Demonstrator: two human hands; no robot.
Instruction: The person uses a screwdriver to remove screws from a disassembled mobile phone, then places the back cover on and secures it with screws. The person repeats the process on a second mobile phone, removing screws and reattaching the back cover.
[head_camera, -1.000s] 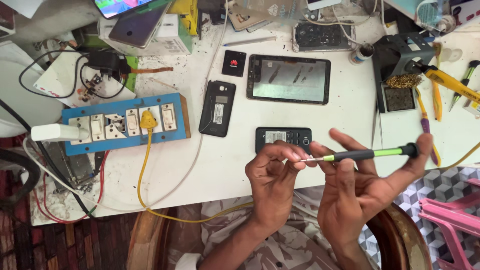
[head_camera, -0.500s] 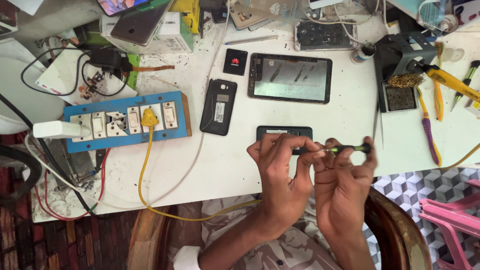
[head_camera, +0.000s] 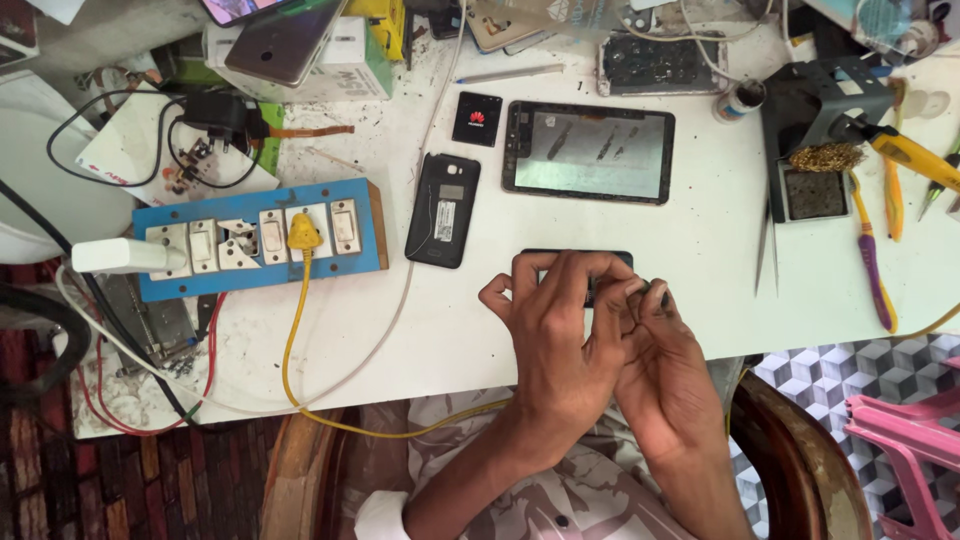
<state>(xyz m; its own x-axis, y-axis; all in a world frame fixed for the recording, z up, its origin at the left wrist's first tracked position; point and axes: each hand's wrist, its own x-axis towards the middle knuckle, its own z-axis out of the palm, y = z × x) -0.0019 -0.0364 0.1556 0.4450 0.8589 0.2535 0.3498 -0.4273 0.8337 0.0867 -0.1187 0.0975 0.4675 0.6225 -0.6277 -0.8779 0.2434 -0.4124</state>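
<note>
A small black phone (head_camera: 618, 260) lies on the white table (head_camera: 700, 290), close to its front edge. My left hand (head_camera: 555, 335) curls over the phone, fingertips pressing on its top face and covering most of it. Pressed against that hand from the right, my right hand (head_camera: 668, 375) has its fingers pinched together over the phone's right end. They close around a thin screwdriver, which points down at the phone. Only the tool's dark end (head_camera: 662, 292) shows between the fingers.
A tablet (head_camera: 590, 152) and a black phone lying face down (head_camera: 443, 210) sit just beyond my hands. A blue power strip (head_camera: 260, 238) with a yellow cable (head_camera: 288, 350) is at the left. A soldering stand (head_camera: 815, 120), tweezers (head_camera: 768, 245) and hand tools (head_camera: 872, 265) are at the right.
Both hands have moved forward and down onto the small phone. The screwdriver, held level across the hands a second ago, has swung upright and is almost hidden in my right fingers.
</note>
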